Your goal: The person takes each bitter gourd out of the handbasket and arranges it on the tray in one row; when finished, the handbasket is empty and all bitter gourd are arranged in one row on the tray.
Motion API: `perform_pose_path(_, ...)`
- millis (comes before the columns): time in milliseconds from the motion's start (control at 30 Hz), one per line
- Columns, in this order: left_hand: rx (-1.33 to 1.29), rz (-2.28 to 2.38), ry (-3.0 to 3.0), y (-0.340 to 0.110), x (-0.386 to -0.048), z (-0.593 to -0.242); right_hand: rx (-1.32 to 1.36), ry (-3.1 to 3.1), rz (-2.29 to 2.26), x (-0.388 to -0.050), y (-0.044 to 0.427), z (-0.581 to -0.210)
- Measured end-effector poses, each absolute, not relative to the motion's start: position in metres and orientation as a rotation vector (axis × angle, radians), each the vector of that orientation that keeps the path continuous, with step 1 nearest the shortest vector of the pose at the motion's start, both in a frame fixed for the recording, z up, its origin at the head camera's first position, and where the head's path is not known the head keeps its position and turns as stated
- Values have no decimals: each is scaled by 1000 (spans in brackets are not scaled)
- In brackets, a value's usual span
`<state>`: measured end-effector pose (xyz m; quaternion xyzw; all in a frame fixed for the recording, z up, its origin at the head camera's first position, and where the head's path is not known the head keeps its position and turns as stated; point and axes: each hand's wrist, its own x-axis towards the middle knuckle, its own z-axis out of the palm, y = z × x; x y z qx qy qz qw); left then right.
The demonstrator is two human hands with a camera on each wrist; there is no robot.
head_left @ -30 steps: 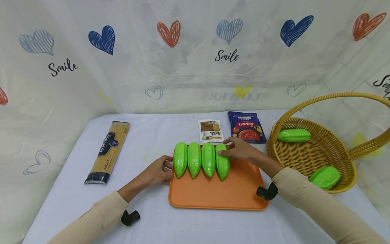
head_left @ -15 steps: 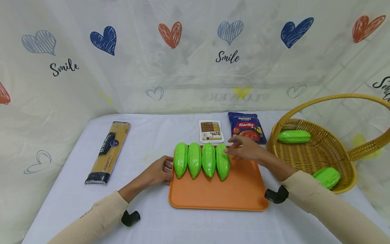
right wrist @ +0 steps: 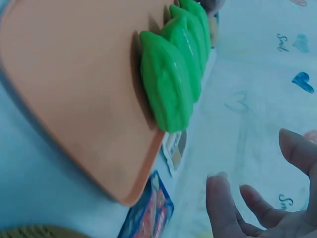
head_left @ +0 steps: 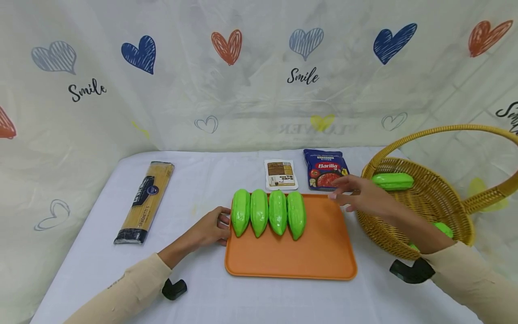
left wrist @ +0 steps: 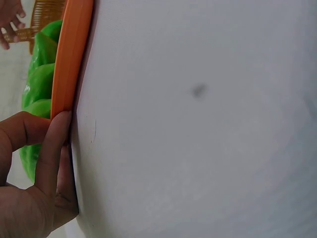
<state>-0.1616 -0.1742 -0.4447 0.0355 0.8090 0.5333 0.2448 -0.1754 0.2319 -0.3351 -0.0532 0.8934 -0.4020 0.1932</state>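
Several glossy bright green, ridged gourd-like pieces (head_left: pixel 296 216) lie side by side in a row along the back left of an orange tray (head_left: pixel 291 258). At the tray's left rim, my left hand (head_left: pixel 211 227) pinches the edge between thumb and finger, as the left wrist view shows (left wrist: pixel 37 163). My right hand (head_left: pixel 364 195) hovers over the tray's back right corner with fingers spread and nothing in them. Behind it stands a wicker basket (head_left: pixel 398 213) with more green pieces (head_left: pixel 392 181) inside, one partly hidden by my right forearm.
A blue Barilla pouch (head_left: pixel 325 168) and a small white-and-brown packet (head_left: pixel 280 174) lie behind the tray. To the left lies a spaghetti pack (head_left: pixel 145 202). The basket's tall handle (head_left: pixel 449 128) arches over the right side. A curtain with hearts hangs behind the table.
My right hand has let go of the rightmost green piece and moved right toward the basket. The left hand stays on the tray's rim, and the row of green pieces keeps its place.
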Motion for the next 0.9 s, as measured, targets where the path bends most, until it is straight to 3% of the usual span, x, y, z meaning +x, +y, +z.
perform_pose_path(333,94,1430,2220,-174,-164,-446,-125,2587,-1071,-166,284,-319)
perform_pose_path(633,53,1425,2225,-173,-164,-448,-19,2582,-1136,-179,344,-318)
perform_pose_path(900,69,1407,2228,-177,-163,-447,52,2585,-1061,-201,371,-318)
